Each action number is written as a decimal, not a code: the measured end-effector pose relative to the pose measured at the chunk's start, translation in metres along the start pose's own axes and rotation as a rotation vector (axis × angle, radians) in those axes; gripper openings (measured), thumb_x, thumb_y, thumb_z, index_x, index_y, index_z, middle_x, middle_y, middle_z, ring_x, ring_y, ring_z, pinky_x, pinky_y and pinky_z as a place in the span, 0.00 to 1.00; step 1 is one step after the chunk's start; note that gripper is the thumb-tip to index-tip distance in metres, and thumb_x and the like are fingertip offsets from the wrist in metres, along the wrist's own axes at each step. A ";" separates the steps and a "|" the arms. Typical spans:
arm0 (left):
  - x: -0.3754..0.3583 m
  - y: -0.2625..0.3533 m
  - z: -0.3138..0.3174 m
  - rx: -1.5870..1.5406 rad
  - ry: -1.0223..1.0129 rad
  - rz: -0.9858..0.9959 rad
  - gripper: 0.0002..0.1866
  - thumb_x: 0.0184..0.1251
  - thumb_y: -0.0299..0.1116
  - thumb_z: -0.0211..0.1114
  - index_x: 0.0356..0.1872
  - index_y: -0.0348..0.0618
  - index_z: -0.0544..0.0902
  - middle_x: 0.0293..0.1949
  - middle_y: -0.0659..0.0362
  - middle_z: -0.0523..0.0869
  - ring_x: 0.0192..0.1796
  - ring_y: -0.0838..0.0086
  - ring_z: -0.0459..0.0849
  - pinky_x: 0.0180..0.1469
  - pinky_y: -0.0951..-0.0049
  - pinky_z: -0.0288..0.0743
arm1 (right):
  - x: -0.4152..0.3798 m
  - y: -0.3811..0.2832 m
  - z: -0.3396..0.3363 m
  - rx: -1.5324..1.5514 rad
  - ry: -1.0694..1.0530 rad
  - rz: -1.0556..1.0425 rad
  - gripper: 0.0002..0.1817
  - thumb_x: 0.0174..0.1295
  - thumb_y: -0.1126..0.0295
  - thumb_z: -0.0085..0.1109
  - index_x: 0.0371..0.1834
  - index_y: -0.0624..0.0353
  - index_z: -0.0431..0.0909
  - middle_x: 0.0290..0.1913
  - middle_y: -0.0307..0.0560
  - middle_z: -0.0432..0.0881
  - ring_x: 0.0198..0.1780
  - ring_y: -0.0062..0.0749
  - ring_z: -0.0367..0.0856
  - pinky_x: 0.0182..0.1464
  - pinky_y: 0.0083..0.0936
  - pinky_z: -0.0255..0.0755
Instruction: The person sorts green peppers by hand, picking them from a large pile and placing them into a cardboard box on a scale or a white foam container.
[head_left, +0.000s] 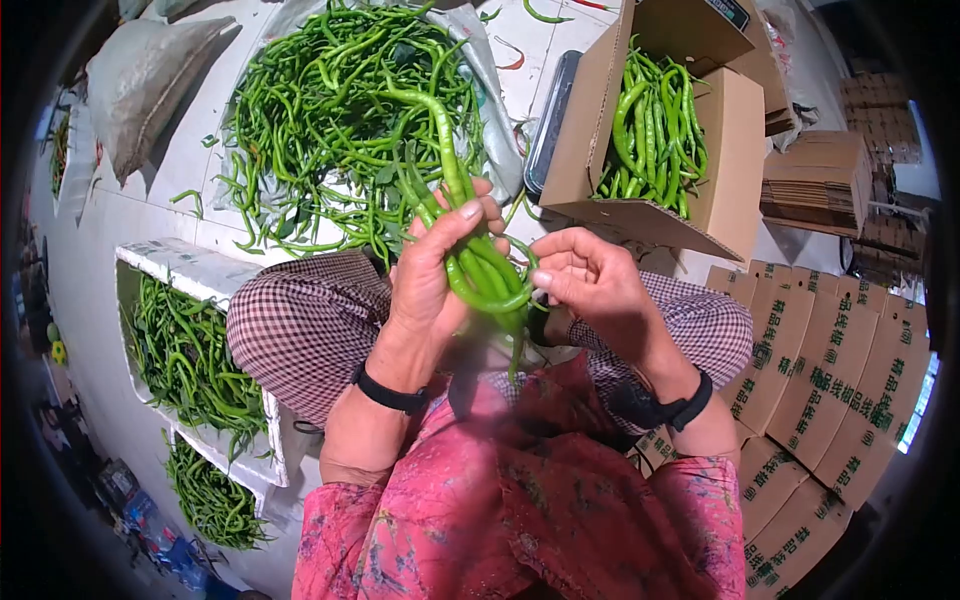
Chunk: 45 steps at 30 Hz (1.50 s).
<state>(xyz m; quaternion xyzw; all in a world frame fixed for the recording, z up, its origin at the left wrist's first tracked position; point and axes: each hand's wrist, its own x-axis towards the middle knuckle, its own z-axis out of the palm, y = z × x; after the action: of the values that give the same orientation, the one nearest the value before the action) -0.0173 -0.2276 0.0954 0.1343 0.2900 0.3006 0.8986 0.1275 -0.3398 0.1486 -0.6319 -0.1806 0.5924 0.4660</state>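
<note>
My left hand point(437, 252) is closed around a bunch of long green chili peppers point(484, 272), held above my lap. One light green pepper in the bunch curves up past my thumb, while others hang below the palm. At the right side of the bunch, my right hand point(592, 278) has its thumb and forefinger pinched together on the thin end of a green pepper; the fingertips partly hide it. Beyond my hands lies a large heap of green chili peppers point(320, 110) with some leaves, spread on a pale plastic sack point(497, 115).
An open cardboard box point(735, 150) at the upper right holds lined-up peppers. White foam boxes point(185, 262) of peppers stand at left. Printed flat cartons point(815, 370) lie at right, near a stack of folded cardboard point(815, 185). A full sack point(150, 85) sits at upper left.
</note>
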 end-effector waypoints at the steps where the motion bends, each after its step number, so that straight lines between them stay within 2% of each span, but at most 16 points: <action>1: 0.000 0.000 -0.001 0.004 -0.001 0.000 0.17 0.67 0.29 0.61 0.55 0.36 0.74 0.40 0.57 0.79 0.41 0.73 0.80 0.43 0.71 0.83 | -0.001 0.002 -0.002 0.084 -0.005 0.015 0.21 0.55 0.76 0.65 0.53 0.68 0.74 0.37 0.42 0.79 0.38 0.22 0.78 0.41 0.19 0.74; 2: 0.002 -0.001 -0.002 0.000 -0.012 0.017 0.16 0.67 0.28 0.61 0.54 0.36 0.74 0.39 0.58 0.79 0.40 0.73 0.80 0.43 0.71 0.83 | -0.003 0.002 0.002 0.085 -0.006 0.014 0.21 0.55 0.76 0.65 0.53 0.68 0.74 0.37 0.42 0.79 0.38 0.22 0.78 0.41 0.19 0.74; 5: 0.003 -0.002 -0.003 -0.002 -0.017 0.033 0.16 0.67 0.28 0.61 0.54 0.36 0.75 0.38 0.58 0.79 0.39 0.74 0.80 0.43 0.71 0.83 | -0.005 0.004 0.013 -0.940 0.368 -0.860 0.20 0.48 0.73 0.68 0.46 0.62 0.79 0.41 0.48 0.77 0.43 0.40 0.78 0.44 0.30 0.76; 10: 0.008 -0.013 -0.009 0.055 -0.026 0.004 0.16 0.67 0.29 0.63 0.53 0.37 0.75 0.38 0.58 0.80 0.39 0.74 0.80 0.42 0.72 0.82 | 0.003 0.022 0.022 -1.210 0.116 -0.928 0.17 0.41 0.64 0.70 0.34 0.59 0.80 0.38 0.43 0.77 0.40 0.36 0.79 0.37 0.33 0.75; 12: 0.011 -0.013 -0.011 0.039 -0.046 0.009 0.20 0.66 0.32 0.66 0.55 0.36 0.74 0.39 0.58 0.81 0.39 0.73 0.81 0.41 0.73 0.82 | 0.011 0.021 0.016 -1.099 0.017 -1.046 0.12 0.51 0.67 0.68 0.34 0.60 0.79 0.35 0.38 0.77 0.35 0.27 0.77 0.30 0.27 0.72; 13: 0.012 -0.013 -0.010 0.008 -0.100 0.025 0.22 0.65 0.33 0.68 0.57 0.36 0.74 0.40 0.58 0.81 0.40 0.73 0.81 0.41 0.73 0.81 | 0.009 0.014 0.013 -1.092 0.013 -1.046 0.12 0.51 0.67 0.68 0.34 0.60 0.79 0.35 0.38 0.77 0.35 0.27 0.77 0.30 0.27 0.72; 15: 0.009 -0.011 -0.009 -0.027 -0.184 0.011 0.28 0.63 0.35 0.71 0.61 0.37 0.72 0.42 0.57 0.81 0.43 0.74 0.81 0.39 0.77 0.80 | -0.002 -0.014 0.001 -0.356 -0.052 -0.187 0.07 0.61 0.70 0.63 0.37 0.61 0.77 0.32 0.33 0.75 0.32 0.16 0.72 0.27 0.19 0.67; 20: 0.004 0.003 0.006 0.257 -0.230 -0.001 0.26 0.62 0.28 0.68 0.61 0.39 0.72 0.45 0.57 0.81 0.45 0.75 0.80 0.35 0.79 0.78 | -0.013 -0.046 -0.020 -0.247 0.077 -0.256 0.09 0.68 0.67 0.55 0.42 0.61 0.75 0.34 0.33 0.78 0.30 0.11 0.68 0.31 0.12 0.64; 26: 0.028 0.009 -0.032 -0.048 0.110 0.076 0.16 0.65 0.24 0.64 0.53 0.39 0.75 0.40 0.55 0.82 0.38 0.74 0.81 0.34 0.78 0.79 | -0.041 -0.029 -0.039 -0.241 0.261 -0.387 0.09 0.68 0.65 0.56 0.45 0.57 0.76 0.35 0.32 0.78 0.28 0.10 0.66 0.30 0.11 0.59; 28: 0.027 0.014 -0.033 -0.107 0.102 0.073 0.14 0.67 0.25 0.63 0.52 0.39 0.76 0.38 0.56 0.82 0.37 0.75 0.81 0.34 0.78 0.79 | -0.039 -0.011 -0.042 -0.616 0.305 -0.189 0.07 0.63 0.69 0.60 0.38 0.61 0.77 0.33 0.39 0.80 0.30 0.16 0.74 0.33 0.18 0.68; 29: 0.025 0.016 -0.030 -0.173 0.041 0.052 0.13 0.68 0.26 0.63 0.51 0.39 0.76 0.38 0.57 0.82 0.37 0.75 0.81 0.34 0.78 0.79 | -0.035 0.006 -0.041 -0.761 0.274 -0.278 0.07 0.59 0.72 0.62 0.38 0.62 0.79 0.32 0.43 0.80 0.28 0.19 0.75 0.31 0.20 0.69; 30: 0.024 0.016 -0.026 -0.242 -0.022 0.028 0.12 0.69 0.27 0.63 0.51 0.39 0.77 0.37 0.57 0.81 0.37 0.75 0.81 0.34 0.78 0.79 | -0.026 0.032 -0.049 -1.009 0.256 -0.658 0.10 0.57 0.72 0.63 0.41 0.62 0.80 0.33 0.47 0.80 0.28 0.27 0.77 0.32 0.26 0.71; 36: 0.024 0.002 -0.027 -0.208 -0.110 -0.004 0.14 0.72 0.30 0.60 0.54 0.35 0.77 0.39 0.55 0.81 0.41 0.71 0.80 0.44 0.72 0.80 | -0.026 0.003 -0.002 -0.657 0.221 -0.285 0.13 0.56 0.69 0.66 0.43 0.62 0.80 0.38 0.53 0.81 0.34 0.46 0.79 0.40 0.35 0.74; 38: 0.022 -0.006 -0.023 -0.118 -0.147 -0.008 0.15 0.72 0.31 0.61 0.53 0.34 0.77 0.40 0.56 0.81 0.42 0.71 0.81 0.47 0.70 0.82 | -0.008 0.015 0.016 -0.741 0.074 -0.589 0.18 0.57 0.68 0.66 0.48 0.65 0.77 0.38 0.52 0.80 0.33 0.37 0.79 0.38 0.29 0.73; 42: 0.017 -0.007 -0.017 -0.014 -0.080 0.026 0.18 0.70 0.31 0.63 0.57 0.35 0.75 0.46 0.56 0.82 0.48 0.71 0.82 0.53 0.69 0.81 | 0.022 0.038 0.026 -0.661 0.114 -0.616 0.20 0.62 0.66 0.63 0.55 0.62 0.74 0.38 0.42 0.80 0.33 0.21 0.76 0.37 0.20 0.72; 45: 0.012 -0.002 -0.009 0.148 -0.137 0.037 0.19 0.69 0.29 0.64 0.58 0.35 0.74 0.49 0.55 0.82 0.52 0.69 0.82 0.56 0.67 0.79 | 0.024 0.036 0.005 0.131 -0.375 -0.057 0.18 0.69 0.60 0.55 0.53 0.63 0.73 0.42 0.40 0.80 0.41 0.23 0.81 0.41 0.22 0.75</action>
<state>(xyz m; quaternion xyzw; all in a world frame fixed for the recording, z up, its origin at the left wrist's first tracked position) -0.0139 -0.2208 0.0820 0.2258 0.2466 0.2850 0.8983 0.1171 -0.3374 0.1070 -0.4734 -0.2428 0.6969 0.4809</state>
